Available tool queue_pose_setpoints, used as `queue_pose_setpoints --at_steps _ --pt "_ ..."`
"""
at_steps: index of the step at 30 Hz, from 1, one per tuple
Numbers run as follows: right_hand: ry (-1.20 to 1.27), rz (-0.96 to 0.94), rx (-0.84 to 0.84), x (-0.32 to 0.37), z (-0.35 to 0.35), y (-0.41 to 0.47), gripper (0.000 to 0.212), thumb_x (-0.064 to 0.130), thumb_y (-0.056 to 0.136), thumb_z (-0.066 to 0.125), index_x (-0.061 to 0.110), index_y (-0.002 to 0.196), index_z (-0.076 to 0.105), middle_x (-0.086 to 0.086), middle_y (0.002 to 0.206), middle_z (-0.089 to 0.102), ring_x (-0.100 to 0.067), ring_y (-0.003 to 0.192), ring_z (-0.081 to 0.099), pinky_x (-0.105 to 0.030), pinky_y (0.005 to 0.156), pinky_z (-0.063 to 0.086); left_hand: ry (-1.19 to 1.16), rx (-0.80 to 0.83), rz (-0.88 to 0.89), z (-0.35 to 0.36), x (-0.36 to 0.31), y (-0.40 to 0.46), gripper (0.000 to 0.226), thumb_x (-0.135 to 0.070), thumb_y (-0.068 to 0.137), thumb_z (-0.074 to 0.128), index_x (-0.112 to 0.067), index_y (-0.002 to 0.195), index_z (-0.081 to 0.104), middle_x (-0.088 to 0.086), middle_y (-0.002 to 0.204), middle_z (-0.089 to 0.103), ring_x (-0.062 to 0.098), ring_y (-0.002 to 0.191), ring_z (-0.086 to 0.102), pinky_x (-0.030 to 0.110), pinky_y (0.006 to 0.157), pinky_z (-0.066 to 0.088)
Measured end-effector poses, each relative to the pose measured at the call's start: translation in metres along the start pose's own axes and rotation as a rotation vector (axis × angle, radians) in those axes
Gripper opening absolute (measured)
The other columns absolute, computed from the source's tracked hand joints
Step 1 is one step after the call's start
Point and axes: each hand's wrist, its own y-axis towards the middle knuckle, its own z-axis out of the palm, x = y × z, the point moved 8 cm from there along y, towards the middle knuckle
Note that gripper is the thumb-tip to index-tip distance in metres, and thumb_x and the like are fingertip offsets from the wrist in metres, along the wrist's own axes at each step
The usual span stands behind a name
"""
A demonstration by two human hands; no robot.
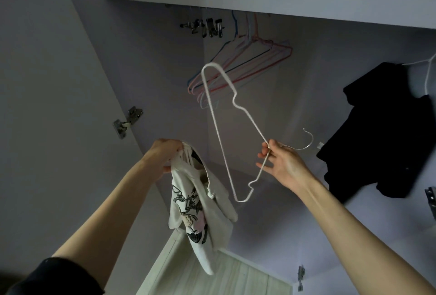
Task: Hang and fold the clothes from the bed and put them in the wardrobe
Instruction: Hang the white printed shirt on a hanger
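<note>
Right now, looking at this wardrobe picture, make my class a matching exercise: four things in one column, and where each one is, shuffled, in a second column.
Things:
1. white hanger
2. printed white garment
3. black garment
4. coloured hangers

Places:
A. hanging empty at the top of the wardrobe
B. held in the left hand
C. held in the right hand
D. hanging on a hanger at the right

Pairs: 1-C, 2-B, 3-D, 4-A

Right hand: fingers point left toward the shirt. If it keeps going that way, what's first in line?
Probably the white printed shirt hanging from the left hand. The gap between it and the right hand, which holds the white hanger, looks free. Depth is unclear.
</note>
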Motion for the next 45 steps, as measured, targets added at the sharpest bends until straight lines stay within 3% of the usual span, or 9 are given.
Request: queue_pose_setpoints --at_steps 3,9,17,21,26,33,37,41,45 --pt "0.252 -0.012 0.106 0.008 0.019 0.0 0.027 0.019 0.098 0.041 0.016 0.076 0.056 0.004 0.063 0.059 -0.015 0.074 0.059 -0.051 0.095 0.041 0.02 0.001 0.043 -0.002 -0.003 0.0 0.023 0.0 0.085 0.047 -0.01 0.065 0.054 0.004 0.056 0.048 0.016 0.055 0.045 0.025 0.055 0.038" --pt "0.55 -0.1 0.324 0.028 0.057 -0.004 0.029 0.024 0.085 0.051 0.02 0.06 0.067 0.004 0.066 0.059 -0.013 0.07 0.064 -0.056 0.089 0.046 0.033 0.01 0.166 -0.012 -0.008 -0.001 0.019 0.002 0.086 0.05 -0.006 0.079 0.066 0.013 0.08 0.065 0.026 0.08 0.06 0.036 0.08 0.048" --pt "0.617 -0.09 0.294 0.015 0.081 0.005 0.028 0.024 0.086 0.052 0.02 0.062 0.066 0.003 0.066 0.059 -0.013 0.069 0.064 -0.055 0.087 0.046 0.002 0.02 0.222 -0.029 -0.019 -0.012 0.02 0.001 0.087 0.052 -0.008 0.076 0.067 0.012 0.075 0.063 0.021 0.069 0.059 0.028 0.065 0.046" --pt "0.496 -0.089 0.355 0.011 0.104 0.002 0.023 0.021 0.09 0.048 0.017 0.071 0.061 0.002 0.064 0.058 -0.013 0.069 0.064 -0.049 0.095 0.043 -0.059 0.029 0.257 -0.036 -0.031 -0.02 0.02 -0.001 0.09 0.052 -0.009 0.079 0.068 0.011 0.078 0.064 0.019 0.071 0.059 0.03 0.068 0.047" --pt "0.051 -0.191 0.244 0.006 0.117 0.002 0.025 0.009 0.099 0.041 0.012 0.079 0.055 0.006 0.06 0.057 -0.008 0.064 0.056 -0.028 0.083 0.047 -0.176 -0.066 0.273 -0.067 -0.046 -0.026 0.021 0.0 0.089 0.054 -0.009 0.076 0.067 0.005 0.067 0.067 0.017 0.066 0.062 0.031 0.07 0.051" --pt "-0.305 -0.31 0.204 0.045 0.105 0.003 0.027 0.015 0.099 0.044 0.014 0.076 0.058 0.007 0.054 0.053 -0.008 0.058 0.053 -0.039 0.084 0.043 -0.015 -0.216 0.357 -0.109 -0.036 -0.032 0.029 -0.002 0.089 0.052 -0.019 0.071 0.066 0.01 0.081 0.062 0.021 0.079 0.057 0.037 0.079 0.047" --pt "-0.458 -0.408 0.224 0.047 0.12 -0.007 0.027 0.01 0.098 0.044 0.012 0.075 0.059 -0.003 0.065 0.054 -0.012 0.064 0.051 -0.024 0.073 0.043 0.011 -0.153 0.416 -0.094 -0.046 -0.037 0.023 -0.003 0.088 0.055 -0.014 0.074 0.069 0.015 0.082 0.067 0.025 0.078 0.062 0.036 0.074 0.051" --pt "-0.012 -0.227 0.253 0.027 0.126 -0.011 0.025 0.006 0.098 0.041 0.01 0.078 0.055 0.001 0.064 0.059 -0.012 0.068 0.057 -0.024 0.08 0.045 -0.211 -0.022 0.363 -0.077 -0.058 -0.039 0.022 -0.002 0.09 0.055 -0.013 0.077 0.07 0.003 0.07 0.072 0.014 0.067 0.07 0.022 0.057 0.055" --pt "0.323 -0.113 0.324 0.02 0.138 -0.008 0.024 0.009 0.098 0.039 0.011 0.078 0.053 0.002 0.063 0.06 -0.015 0.074 0.064 -0.033 0.09 0.045 -0.267 0.049 0.348 -0.069 -0.066 -0.043 0.018 -0.002 0.089 0.056 -0.011 0.08 0.069 0.001 0.071 0.072 0.012 0.067 0.069 0.021 0.059 0.055"
